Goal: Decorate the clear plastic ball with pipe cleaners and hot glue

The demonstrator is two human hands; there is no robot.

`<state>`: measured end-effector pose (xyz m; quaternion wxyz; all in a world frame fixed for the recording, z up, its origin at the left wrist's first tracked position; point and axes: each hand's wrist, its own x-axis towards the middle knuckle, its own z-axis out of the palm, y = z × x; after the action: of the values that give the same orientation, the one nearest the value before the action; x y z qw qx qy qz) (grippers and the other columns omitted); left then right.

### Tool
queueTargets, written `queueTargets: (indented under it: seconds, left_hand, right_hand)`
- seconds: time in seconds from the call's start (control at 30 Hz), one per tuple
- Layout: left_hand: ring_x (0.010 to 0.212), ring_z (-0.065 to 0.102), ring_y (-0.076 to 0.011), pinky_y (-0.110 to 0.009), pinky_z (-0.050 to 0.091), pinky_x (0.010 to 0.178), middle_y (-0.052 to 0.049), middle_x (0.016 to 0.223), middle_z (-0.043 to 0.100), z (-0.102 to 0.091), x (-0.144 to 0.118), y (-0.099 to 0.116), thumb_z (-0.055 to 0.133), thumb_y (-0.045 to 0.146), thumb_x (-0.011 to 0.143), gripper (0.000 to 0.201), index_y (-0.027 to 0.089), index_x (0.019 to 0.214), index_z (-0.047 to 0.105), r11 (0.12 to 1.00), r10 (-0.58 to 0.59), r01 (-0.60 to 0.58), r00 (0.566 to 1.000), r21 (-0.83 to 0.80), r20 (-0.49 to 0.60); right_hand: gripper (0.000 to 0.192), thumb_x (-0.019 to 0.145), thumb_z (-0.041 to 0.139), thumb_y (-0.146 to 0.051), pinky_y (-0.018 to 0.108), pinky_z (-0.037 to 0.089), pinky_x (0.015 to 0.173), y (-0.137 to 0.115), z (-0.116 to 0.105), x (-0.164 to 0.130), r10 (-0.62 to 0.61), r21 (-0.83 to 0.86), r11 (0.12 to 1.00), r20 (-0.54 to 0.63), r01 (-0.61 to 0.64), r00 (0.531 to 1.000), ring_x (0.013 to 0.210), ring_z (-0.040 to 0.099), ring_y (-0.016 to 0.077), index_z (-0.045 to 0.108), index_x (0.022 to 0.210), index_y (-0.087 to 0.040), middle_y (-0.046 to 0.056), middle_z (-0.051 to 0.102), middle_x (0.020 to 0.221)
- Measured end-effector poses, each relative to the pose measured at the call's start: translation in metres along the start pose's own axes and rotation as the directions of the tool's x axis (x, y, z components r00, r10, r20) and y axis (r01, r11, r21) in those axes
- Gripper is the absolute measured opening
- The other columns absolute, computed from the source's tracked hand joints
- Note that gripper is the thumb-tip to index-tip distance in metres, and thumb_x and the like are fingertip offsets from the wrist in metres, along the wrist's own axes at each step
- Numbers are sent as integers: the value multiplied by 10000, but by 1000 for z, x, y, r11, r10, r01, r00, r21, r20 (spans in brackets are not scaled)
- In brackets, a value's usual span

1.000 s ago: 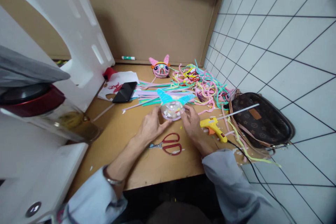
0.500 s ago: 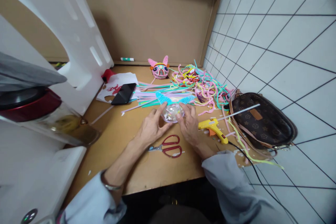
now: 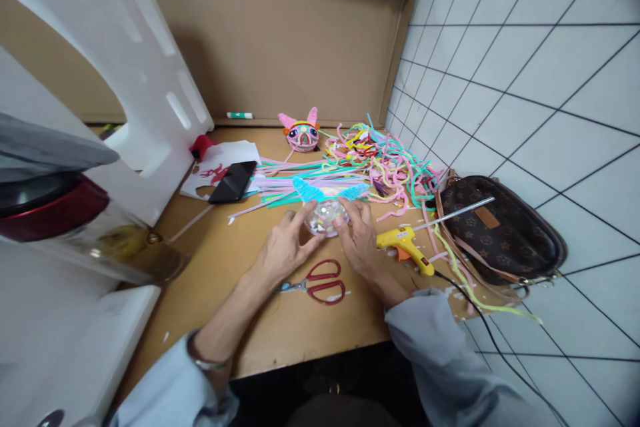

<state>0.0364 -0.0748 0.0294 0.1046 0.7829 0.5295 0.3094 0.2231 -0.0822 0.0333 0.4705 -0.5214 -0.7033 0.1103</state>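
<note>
Brown tabletop (image 3: 280, 320), walled behind by cardboard (image 3: 280, 33), white tiles to the right. My left hand (image 3: 285, 247) and right hand (image 3: 357, 243) have fingers closed around a clear ball with blue ears (image 3: 326, 212), resting on the tabletop. Red scissors (image 3: 320, 281) lie just below; glue gun (image 3: 403, 243) and brown bag (image 3: 500, 230) to the right; pipe cleaners (image 3: 380, 160) piled beyond.

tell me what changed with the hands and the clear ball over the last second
Both hands, left hand and right hand, kept hold of the clear ball with blue ears, closing in so the fingers cover more of it. The scissors, glue gun and phone stayed put.
</note>
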Motion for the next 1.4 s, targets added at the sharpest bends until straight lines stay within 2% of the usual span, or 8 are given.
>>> queueTargets:
  seconds: [0.13, 0.33, 0.47, 0.73, 0.97, 1.2, 1.4]
  left_hand:
    - [902, 702, -246, -375, 570, 823, -111, 1095, 682, 0, 0, -1, 586, 527, 909, 607, 233, 1433, 499, 1000, 6, -6, 1000, -4, -1]
    - [935, 707, -251, -390, 569, 855, -109, 1090, 693, 1, 0, -2, 596, 489, 907, 583, 224, 1418, 503, 1000, 7, -7, 1000, -19, -7]
    - [932, 713, -241, -380, 572, 858, -99, 1084, 700, 0, 0, -2, 595, 487, 912, 572, 231, 1415, 505, 1000, 16, -16, 1000, -23, -17]
    - [939, 718, -241, -387, 579, 860, -105, 1096, 705, 1, 0, -3, 597, 477, 913, 553, 220, 1399, 532, 997, 15, -17, 1000, -75, -24]
    - [965, 721, -236, -394, 580, 904, -108, 1123, 721, 0, 1, 0, 592, 468, 911, 510, 197, 1342, 559, 984, 9, -20, 998, -176, -66]
    - [968, 726, -241, -407, 582, 905, -115, 1108, 731, 4, 3, -3, 635, 461, 875, 618, 166, 1394, 475, 973, -38, 23, 997, -228, -61]
    - [995, 720, -244, -410, 580, 927, -136, 1172, 719, 4, 2, -5, 623, 455, 886, 518, 178, 1320, 572, 981, -5, -14, 995, -195, -98]
  right_hand:
    - [471, 1008, 391, -452, 453, 520, 999, -1, 0, 1, 18, 10, 1000, -5, -18, 1000, 1160, 590, 264, 585, 1369, -221, 136, 550, 1216]
    - [493, 1008, 375, -461, 429, 530, 973, -3, -1, 1, 27, 8, 1000, 8, -27, 1000, 1135, 596, 262, 608, 1341, -182, 143, 542, 1188]
    - [475, 1004, 385, -465, 430, 534, 961, -3, -1, 1, 35, 0, 999, 5, -35, 999, 1111, 600, 258, 623, 1318, -199, 132, 544, 1181]
    - [438, 1002, 404, -437, 426, 522, 983, 0, 0, 3, 37, 11, 999, -7, -37, 999, 1122, 599, 251, 627, 1309, -219, 122, 552, 1166]
    - [505, 990, 411, -472, 423, 517, 987, 8, 2, 4, 69, 37, 997, -33, -68, 997, 1110, 613, 256, 621, 1317, -149, 148, 570, 1159]
    - [457, 988, 423, -455, 444, 504, 1021, 12, 2, 6, 50, 60, 997, -44, -47, 998, 1153, 605, 250, 611, 1314, -196, 134, 584, 1188]
    - [451, 983, 430, -460, 441, 512, 1007, 14, 3, 5, 60, 60, 997, -55, -57, 997, 1124, 617, 246, 635, 1285, -194, 131, 586, 1170]
